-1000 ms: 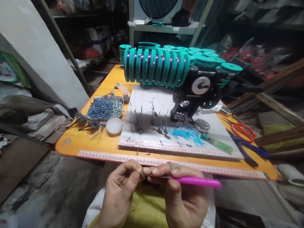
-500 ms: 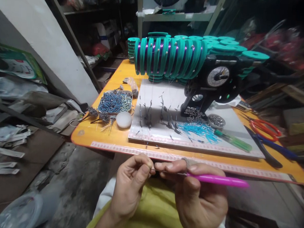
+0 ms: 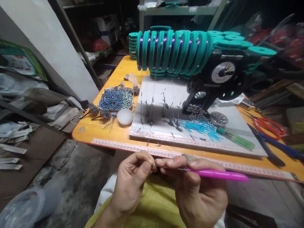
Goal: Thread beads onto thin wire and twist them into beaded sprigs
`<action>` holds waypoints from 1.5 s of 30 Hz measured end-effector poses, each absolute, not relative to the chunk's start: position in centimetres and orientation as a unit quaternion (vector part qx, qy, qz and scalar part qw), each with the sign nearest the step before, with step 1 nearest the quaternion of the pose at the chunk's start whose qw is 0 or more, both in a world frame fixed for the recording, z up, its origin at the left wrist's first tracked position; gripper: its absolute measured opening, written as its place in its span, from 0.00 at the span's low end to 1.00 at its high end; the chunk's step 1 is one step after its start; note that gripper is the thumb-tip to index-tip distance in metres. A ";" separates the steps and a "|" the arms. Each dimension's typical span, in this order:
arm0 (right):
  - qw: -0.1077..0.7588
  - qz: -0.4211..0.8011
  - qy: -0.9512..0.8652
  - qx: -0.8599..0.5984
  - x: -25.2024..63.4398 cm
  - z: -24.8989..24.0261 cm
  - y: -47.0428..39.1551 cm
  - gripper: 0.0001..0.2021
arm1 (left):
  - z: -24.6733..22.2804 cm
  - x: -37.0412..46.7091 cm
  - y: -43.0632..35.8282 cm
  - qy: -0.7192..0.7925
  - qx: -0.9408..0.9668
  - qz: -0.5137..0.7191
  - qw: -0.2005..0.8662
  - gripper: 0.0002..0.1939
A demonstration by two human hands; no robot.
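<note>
Above my lap, just in front of the table edge, my right hand [image 3: 201,191] grips a tool with a bright pink handle [image 3: 220,174] and a thin metal shaft. The shaft points left along my fingers, and its kind is unclear. My left hand [image 3: 132,181] is closed in a pinch at the tip of this tool. Whatever lies between thumb and forefinger is too small to make out. Beyond my hands, fine lines hang from teal spools [image 3: 170,52] with purple line, down to small dark weights [image 3: 171,120] over a white board [image 3: 153,88].
A black stand with a dial [image 3: 222,72] carries the spools. On the orange table [image 3: 87,129] are a tray of blue tubes [image 3: 115,98], a white dome [image 3: 124,117], cyan pieces [image 3: 202,129], a green screwdriver [image 3: 237,139], and red-handled scissors [image 3: 270,128]. A measuring tape [image 3: 129,149] runs along the front edge.
The camera view has shifted slightly, so the table and spools sit a little higher and further right. Both hands keep nearly the same pose, with the pink-handled tool still in my right hand.
</note>
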State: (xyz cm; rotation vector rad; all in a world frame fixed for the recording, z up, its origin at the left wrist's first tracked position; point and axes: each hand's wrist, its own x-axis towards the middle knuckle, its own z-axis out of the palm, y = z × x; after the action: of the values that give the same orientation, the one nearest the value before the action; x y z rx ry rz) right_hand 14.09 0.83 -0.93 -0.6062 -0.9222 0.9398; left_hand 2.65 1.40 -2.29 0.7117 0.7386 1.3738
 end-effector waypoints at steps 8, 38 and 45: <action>0.744 0.410 -0.434 -0.301 14.2 -0.9 0.9 0.04 | -2.3 2.7 1.4 0.322 0.307 0.607 0.658 0.03; 0.671 0.412 -0.541 -0.294 15.8 -1.6 0.9 0.11 | -3.7 1.5 1.6 0.397 0.344 0.598 0.605 0.06; 0.728 0.403 -0.470 -0.294 16.2 -1.1 1.6 0.06 | -4.2 1.8 1.8 0.401 0.359 0.616 0.575 0.05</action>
State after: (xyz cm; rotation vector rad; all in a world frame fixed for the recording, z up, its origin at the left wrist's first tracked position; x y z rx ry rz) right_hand 16.19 1.55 -1.14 -0.6481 -1.0353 0.8886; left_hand 1.82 1.76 -4.23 0.8401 0.9380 1.4431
